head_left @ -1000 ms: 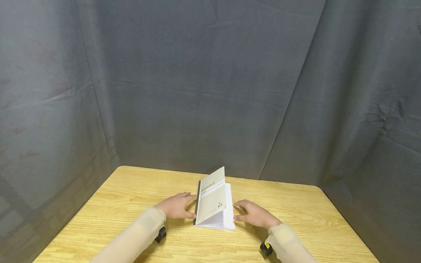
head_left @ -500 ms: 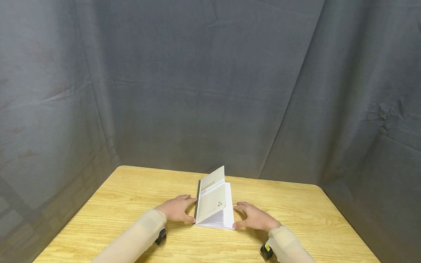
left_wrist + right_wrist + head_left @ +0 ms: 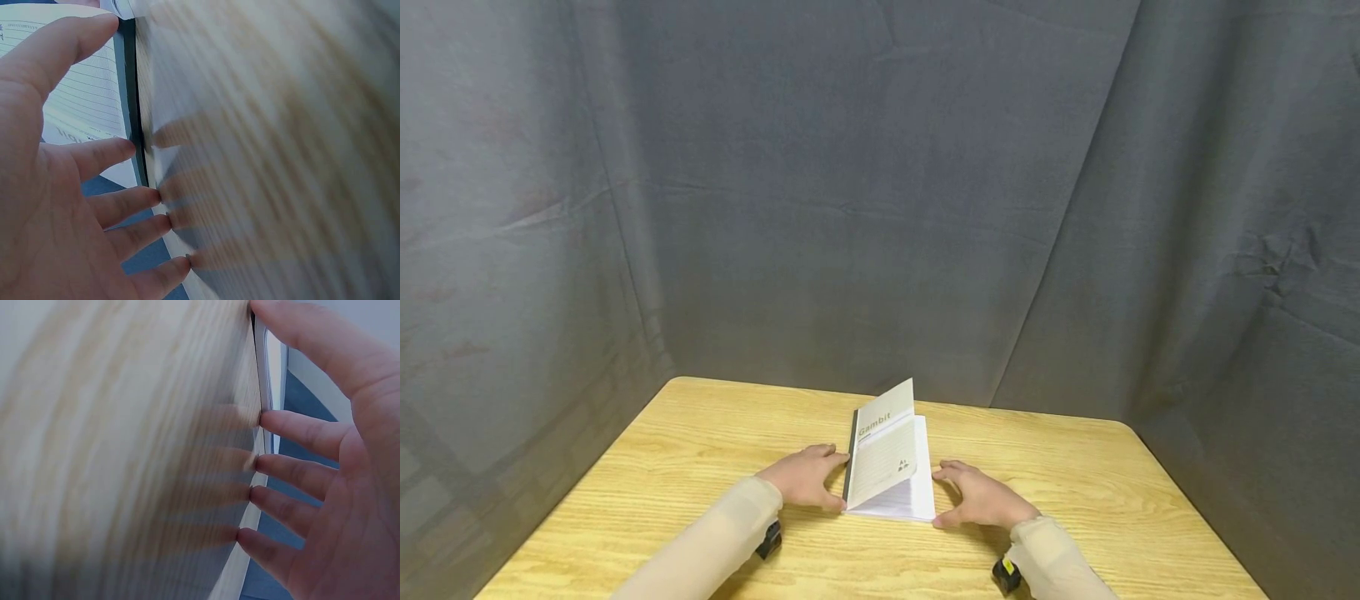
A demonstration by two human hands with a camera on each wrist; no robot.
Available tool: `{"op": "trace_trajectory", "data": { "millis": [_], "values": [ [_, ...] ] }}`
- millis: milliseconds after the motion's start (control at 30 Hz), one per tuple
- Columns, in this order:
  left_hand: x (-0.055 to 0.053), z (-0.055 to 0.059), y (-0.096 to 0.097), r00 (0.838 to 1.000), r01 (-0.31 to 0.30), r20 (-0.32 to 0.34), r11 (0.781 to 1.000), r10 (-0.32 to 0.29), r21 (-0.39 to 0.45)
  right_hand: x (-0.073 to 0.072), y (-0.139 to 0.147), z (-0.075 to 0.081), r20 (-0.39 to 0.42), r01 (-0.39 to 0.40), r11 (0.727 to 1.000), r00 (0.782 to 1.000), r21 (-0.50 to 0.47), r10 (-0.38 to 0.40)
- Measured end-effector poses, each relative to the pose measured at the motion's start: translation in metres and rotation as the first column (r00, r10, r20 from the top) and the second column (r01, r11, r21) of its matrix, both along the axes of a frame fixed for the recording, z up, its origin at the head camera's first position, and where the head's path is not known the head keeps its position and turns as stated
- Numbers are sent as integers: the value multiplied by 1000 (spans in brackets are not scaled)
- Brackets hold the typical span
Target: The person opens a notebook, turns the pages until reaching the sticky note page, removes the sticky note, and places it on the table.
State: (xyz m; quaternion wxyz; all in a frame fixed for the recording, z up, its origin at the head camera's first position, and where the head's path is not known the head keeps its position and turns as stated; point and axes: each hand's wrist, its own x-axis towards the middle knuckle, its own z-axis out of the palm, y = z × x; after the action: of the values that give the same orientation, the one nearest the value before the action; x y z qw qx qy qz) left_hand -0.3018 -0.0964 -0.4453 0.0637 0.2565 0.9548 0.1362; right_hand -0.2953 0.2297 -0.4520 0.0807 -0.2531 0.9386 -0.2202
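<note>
1. Grey cloth (image 3: 850, 208) hangs beyond the notebook (image 3: 883, 454) and off to either side of it; a wood-grain table (image 3: 715, 417) spreads beneath.
2. Set between both hands, the notebook lies with its dark spine (image 3: 852, 435) toward the left hand (image 3: 805, 477) and its white pages (image 3: 923, 471) showing toward the right hand (image 3: 981, 496).
3. Its front cover (image 3: 883, 450), printed "Gambit", slants up from the spine with no finger on it, probably held there by its own stiffness. Whether any sheets rise with it, I cannot tell.
4. Hands placed on opposite edges of the notebook would, I judge, steady it against sliding while leaving the cover free.
5. On the spine side, the left fingers (image 3: 106, 155) are well spread and nearly straight. Thumb and index tips touch the spine; the others reach toward the table beside it. Nothing is gripped.
6. Across the notebook, the right fingers (image 3: 306, 431) are similarly spread, the thumb at the near corner and the index tip at the page edge, the rest down by the table. This hand grips nothing either.
7. Pale sleeves (image 3: 700, 546) lie nearer the wearer than the notebook.
</note>
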Motion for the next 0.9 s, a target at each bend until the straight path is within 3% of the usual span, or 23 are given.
{"op": "trace_trajectory", "data": {
  "millis": [633, 900],
  "values": [
    [-2, 0, 0, 1000, 3, 8, 1000, -3, -11, 2, -2, 3, 13, 8, 1000, 1000, -2, -8],
    [-5, 12, 6, 1000, 14, -19, 1000, -14, -15, 2, -2, 3, 18, 13, 1000, 1000, -6, -12]
  ]
}}
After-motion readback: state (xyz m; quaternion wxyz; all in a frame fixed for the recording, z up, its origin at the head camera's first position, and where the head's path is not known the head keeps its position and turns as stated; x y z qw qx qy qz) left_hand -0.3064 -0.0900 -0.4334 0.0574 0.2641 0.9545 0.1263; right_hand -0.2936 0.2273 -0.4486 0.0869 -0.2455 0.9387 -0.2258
